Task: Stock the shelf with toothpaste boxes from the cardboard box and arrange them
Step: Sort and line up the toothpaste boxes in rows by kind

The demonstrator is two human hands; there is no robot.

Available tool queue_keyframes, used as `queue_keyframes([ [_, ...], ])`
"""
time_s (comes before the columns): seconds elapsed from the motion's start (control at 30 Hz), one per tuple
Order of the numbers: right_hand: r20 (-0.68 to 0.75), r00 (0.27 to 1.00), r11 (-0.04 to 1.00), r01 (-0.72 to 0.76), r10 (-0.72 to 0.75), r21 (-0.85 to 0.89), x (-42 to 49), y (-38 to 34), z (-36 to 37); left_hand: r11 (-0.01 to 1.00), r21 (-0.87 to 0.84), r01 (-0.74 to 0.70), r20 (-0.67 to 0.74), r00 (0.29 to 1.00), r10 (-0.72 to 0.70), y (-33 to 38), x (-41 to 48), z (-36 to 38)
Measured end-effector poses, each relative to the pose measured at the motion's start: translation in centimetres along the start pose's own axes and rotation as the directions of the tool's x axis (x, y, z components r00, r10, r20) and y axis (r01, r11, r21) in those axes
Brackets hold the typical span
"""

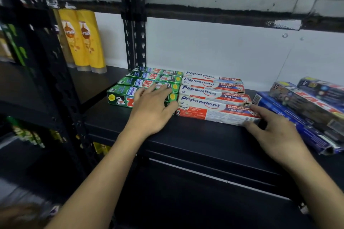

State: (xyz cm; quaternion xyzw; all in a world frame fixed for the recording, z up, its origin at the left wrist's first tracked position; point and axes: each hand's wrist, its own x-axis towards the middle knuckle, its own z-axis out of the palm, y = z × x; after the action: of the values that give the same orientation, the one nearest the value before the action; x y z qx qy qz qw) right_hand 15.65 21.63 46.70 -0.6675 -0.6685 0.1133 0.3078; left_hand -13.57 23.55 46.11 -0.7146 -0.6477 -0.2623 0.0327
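Red-white Pepsodent boxes [210, 96] lie flat, ends torn.

Four green Zact boxes [147, 82] lie flat, side by side, in a row running to the back of the black shelf [186, 135]. The nearest ones lie under the flat fingers of the left hand [150, 109]. Just right of that hand, touching the green row, four red-and-white Pepsodent boxes [210, 87] lie in a like row, some right ends torn. The front Pepsodent box [214, 112] has its right end pinched by the right hand [275, 132]. Right of that hand, dark blue boxes [297, 109] lie piled askew.
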Motion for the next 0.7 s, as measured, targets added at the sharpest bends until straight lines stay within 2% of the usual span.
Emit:
queue_keyframes([
  [0.13, 0.006, 1.0, 1.0, 0.001, -0.001, 0.003, -0.1, -0.03, -0.01, 1.0, -0.007, -0.001, -0.004, 1.0, 0.001, 0.0, -0.01, 0.0],
  [0.3, -0.047, 0.998, 0.989, -0.034, 0.041, 0.141, -0.15, -0.16, -0.13, 0.996, -0.08, -0.044, -0.037, 0.998, 0.042, 0.2, -0.33, -0.22],
  [0.4, -0.044, 0.997, 0.987, -0.063, 0.07, 0.146, 0.01, 0.02, -0.08, 0.996, -0.047, -0.082, -0.041, 0.996, 0.08, 0.16, -0.36, -0.08],
  [0.7, -0.028, 0.999, 0.99, -0.032, 0.037, 0.139, 0.07, 0.21, -0.12, 0.995, -0.012, -0.102, -0.026, 0.995, 0.101, -0.25, -0.1, 0.24],
])
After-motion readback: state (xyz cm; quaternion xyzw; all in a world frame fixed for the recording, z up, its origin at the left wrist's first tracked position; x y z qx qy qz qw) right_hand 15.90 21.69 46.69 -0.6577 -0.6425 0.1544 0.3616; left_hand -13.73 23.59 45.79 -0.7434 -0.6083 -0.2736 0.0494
